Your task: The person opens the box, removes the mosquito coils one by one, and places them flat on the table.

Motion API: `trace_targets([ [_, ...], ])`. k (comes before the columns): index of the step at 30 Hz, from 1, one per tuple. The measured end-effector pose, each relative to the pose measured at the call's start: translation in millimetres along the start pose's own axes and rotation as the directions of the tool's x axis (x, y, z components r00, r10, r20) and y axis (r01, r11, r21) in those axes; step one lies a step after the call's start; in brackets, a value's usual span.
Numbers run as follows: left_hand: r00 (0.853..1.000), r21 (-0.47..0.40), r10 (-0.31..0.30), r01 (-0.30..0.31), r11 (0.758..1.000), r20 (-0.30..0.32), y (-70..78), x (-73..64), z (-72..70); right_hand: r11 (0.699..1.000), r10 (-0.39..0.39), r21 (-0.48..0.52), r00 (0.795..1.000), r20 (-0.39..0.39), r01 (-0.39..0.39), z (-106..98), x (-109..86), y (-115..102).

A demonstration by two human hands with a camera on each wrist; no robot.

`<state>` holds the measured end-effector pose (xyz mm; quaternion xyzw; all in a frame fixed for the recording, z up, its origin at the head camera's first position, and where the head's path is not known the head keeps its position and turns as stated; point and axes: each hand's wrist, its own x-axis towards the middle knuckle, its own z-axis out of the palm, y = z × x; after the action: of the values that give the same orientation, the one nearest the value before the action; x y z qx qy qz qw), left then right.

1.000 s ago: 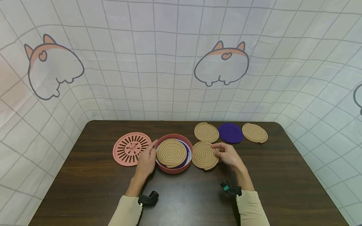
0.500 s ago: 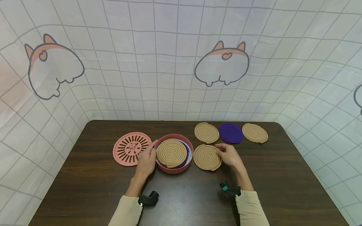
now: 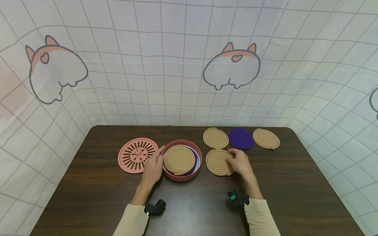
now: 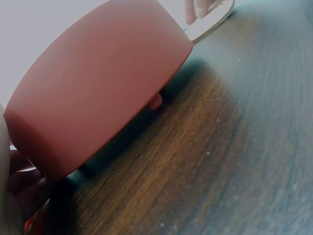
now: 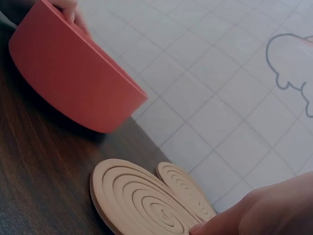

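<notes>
In the head view my left hand (image 3: 153, 166) grips the left wall of a round red mosquito coil box (image 3: 180, 179). Inside lies a tan mosquito coil (image 3: 179, 160) over a purple one (image 3: 196, 160), with a white lining showing around them. To the box's right, another tan mosquito coil (image 3: 218, 163) lies low over the table, its right edge pinched by my right hand (image 3: 240, 161). That coil's spiral (image 5: 146, 200) fills the bottom of the right wrist view. The left wrist view shows the box's outer wall (image 4: 102, 73) and a small foot (image 4: 155, 102) beneath it.
A pink slotted lid (image 3: 130, 165) lies left of the box, partly behind my left hand. Along the table's back right sit a tan coil (image 3: 216, 138), a purple coil (image 3: 241, 138) and another tan coil (image 3: 266, 138). A tiled-pattern curtain (image 3: 165, 82) rises behind the table (image 3: 189, 209).
My right hand has shifted the pinched coil a little to the right, away from the box, and the coil has turned slightly. The left hand and box stay in place.
</notes>
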<state>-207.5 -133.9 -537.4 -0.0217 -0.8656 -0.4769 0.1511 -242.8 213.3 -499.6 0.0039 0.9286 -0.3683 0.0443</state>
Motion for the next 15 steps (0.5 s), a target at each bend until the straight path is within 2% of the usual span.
trace_targets([
  [7, 1.0, -0.002, -0.003, 0.003, 1.0, 0.004, -0.1, 0.1, 0.1, 0.997, -0.039, -0.074, 0.997, -0.06, 0.034, 3.0, 1.3, 0.0],
  [15, 1.0, -0.008, 0.0, 0.0, 1.0, 0.0, 0.3, -0.1, -0.1, 0.991, -0.035, -0.129, 0.994, -0.106, 0.021, 5.5, -1.0, -1.5],
])
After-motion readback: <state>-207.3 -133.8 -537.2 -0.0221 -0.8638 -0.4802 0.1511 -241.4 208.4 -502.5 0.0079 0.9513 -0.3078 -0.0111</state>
